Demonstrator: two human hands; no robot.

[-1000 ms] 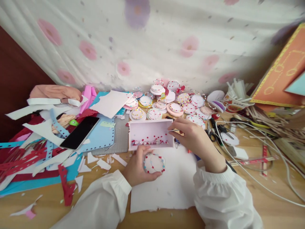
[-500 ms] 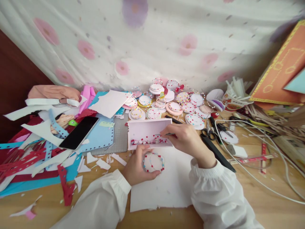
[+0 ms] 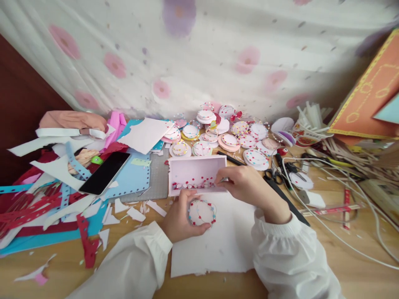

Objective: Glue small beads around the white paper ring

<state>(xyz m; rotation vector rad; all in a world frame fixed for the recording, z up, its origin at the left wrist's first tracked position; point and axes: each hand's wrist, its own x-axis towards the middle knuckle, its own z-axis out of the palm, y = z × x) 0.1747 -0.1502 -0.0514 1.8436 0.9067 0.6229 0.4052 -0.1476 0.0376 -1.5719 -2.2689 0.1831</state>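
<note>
My left hand [image 3: 181,218] is closed round the edge of a small white paper disc [image 3: 202,212], thumb in front and fingers behind. Red and blue dots ring the disc's rim, and a thin loop lies across its face. Just beyond stands a shallow pale box [image 3: 197,168], open toward me, with small red pieces [image 3: 193,183] scattered along its lower side. At the box's right end my right hand [image 3: 245,185] pinches slim metal tweezers [image 3: 222,180], mostly hidden by the fingers. A white sheet of paper [image 3: 212,249] lies under both hands.
Several decorated round paper pieces [image 3: 229,142] crowd the back. At left are paper scraps [image 3: 67,172] and a black phone [image 3: 105,172]. Scissors [image 3: 274,176], a white cable [image 3: 330,237] and a paper cup of white sticks [image 3: 308,135] stand or lie at right.
My right hand has drawn slightly right, toward the box's right end, and the tweezers show less. My left hand keeps its hold on the disc. The whole view has shifted a little.
</note>
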